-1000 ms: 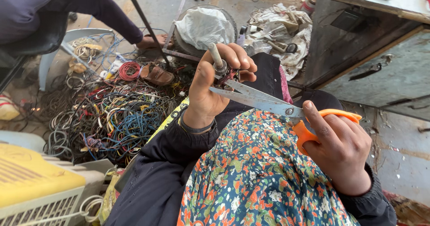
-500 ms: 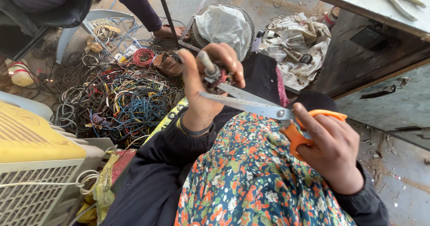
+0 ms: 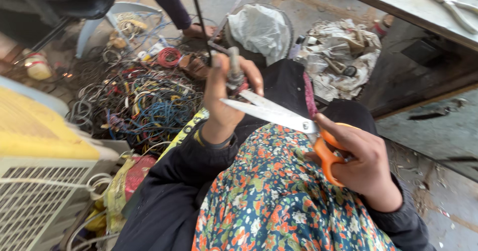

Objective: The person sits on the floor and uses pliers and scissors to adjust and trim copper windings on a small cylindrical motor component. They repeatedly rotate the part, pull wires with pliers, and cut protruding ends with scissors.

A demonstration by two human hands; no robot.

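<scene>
Scissors (image 3: 279, 115) with orange handles sit in my right hand (image 3: 361, 161), at about four o'clock in my view, the blades pointing toward ten o'clock and their tips touching the short grey cable piece (image 3: 234, 71) that my left hand (image 3: 224, 99) holds upright. My right fingers are threaded through the orange loops and closed round them; whether the blades are apart at the tip I cannot tell, as they look nearly together. My left fingers are clamped around the cable piece, thumb on one side, the others curled over it, with a bit of red showing just below.

As I judge it, I am at the cutting or stripping step, with the blade edge set against the covering. The next move calls for a steady left grip and a careful squeeze, keeping the blade off my thumb.

At nine to eleven o'clock lies a tangled heap of coloured wires (image 3: 139, 101) on the ground. At twelve o'clock another person's foot (image 3: 199, 30) rests near a white bag (image 3: 259, 29). My flowered dress (image 3: 279, 201) fills six o'clock.
</scene>
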